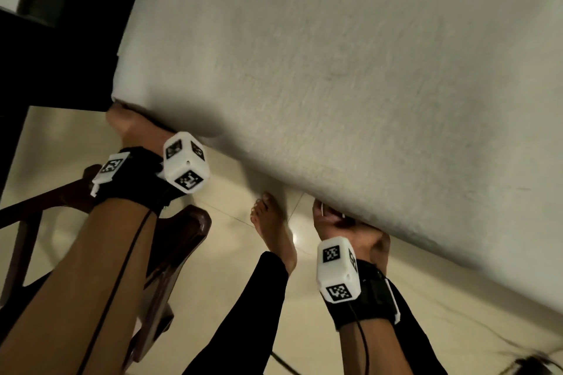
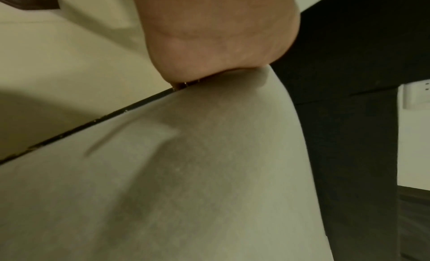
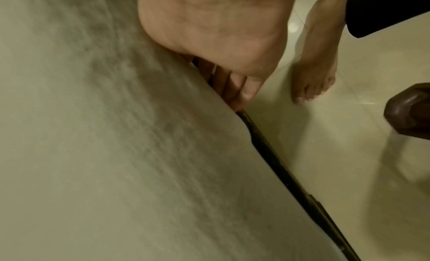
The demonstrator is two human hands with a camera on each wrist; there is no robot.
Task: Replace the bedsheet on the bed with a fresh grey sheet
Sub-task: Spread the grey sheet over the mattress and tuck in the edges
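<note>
From the head camera I look down on a bed covered by a pale grey sheet (image 1: 350, 76), which fills the far and right part of the view. My left hand (image 1: 134, 126) is at the bed's near left corner, its fingers gone under the sheet's edge, next to a dark headboard (image 1: 58, 64). My right hand (image 1: 347, 227) is further right along the same near edge, fingers curled under the cloth. A brown chair (image 1: 179, 240) stands on the cream tiled floor (image 1: 231, 189) to the left, and one bare foot (image 1: 274, 231) is planted between my hands.

From the left wrist camera, the heel of my left hand (image 2: 216, 35) presses against the sheet (image 2: 186, 173) at the rounded corner. The fingers are hidden beneath it, so I cannot tell how they are set. A thin dark bed frame (image 2: 93, 120) shows under the cloth.

From the right wrist camera, my right hand (image 3: 221, 40) has its fingers (image 3: 244, 88) tucked into the gap between the sheet (image 3: 104, 145) and the dark frame (image 3: 279, 165), grasping the sheet's edge. The foot (image 3: 314, 62) and the chair (image 3: 409, 114) lie to the right.
</note>
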